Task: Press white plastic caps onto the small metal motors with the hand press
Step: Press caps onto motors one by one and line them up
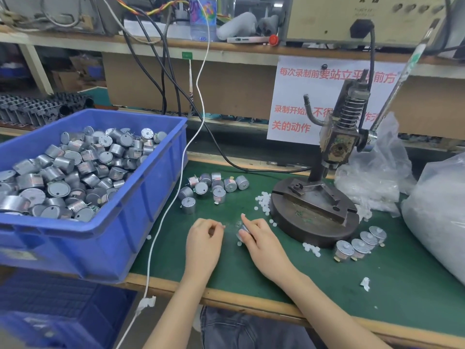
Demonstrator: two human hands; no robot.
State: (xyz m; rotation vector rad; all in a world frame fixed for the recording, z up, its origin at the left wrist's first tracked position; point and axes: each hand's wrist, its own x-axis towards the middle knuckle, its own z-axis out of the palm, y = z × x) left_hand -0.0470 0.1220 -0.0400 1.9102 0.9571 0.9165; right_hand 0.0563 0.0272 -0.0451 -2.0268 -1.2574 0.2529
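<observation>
My right hand (261, 241) grips a small metal motor (243, 231) just above the green mat, its index finger stretched forward. My left hand (205, 238), a short way to the left, has its fingertips pinched together, apparently on a tiny white cap (223, 225). The hand press (332, 152) stands on its round iron base (314, 215) to the right of both hands. Loose white caps (263, 201) lie by the base's left edge. Several bare motors (214, 187) are strewn behind my hands. Several capped motors (359, 244) stand in a row in front of the base.
A blue bin (141, 205) heaped with motors fills the left of the bench. Clear plastic bags (435, 222) sit at the right. A white cable (161, 230) runs down past the bin. More white caps (312, 249) lie at the base's front. A long lever (402, 74) rises from the press.
</observation>
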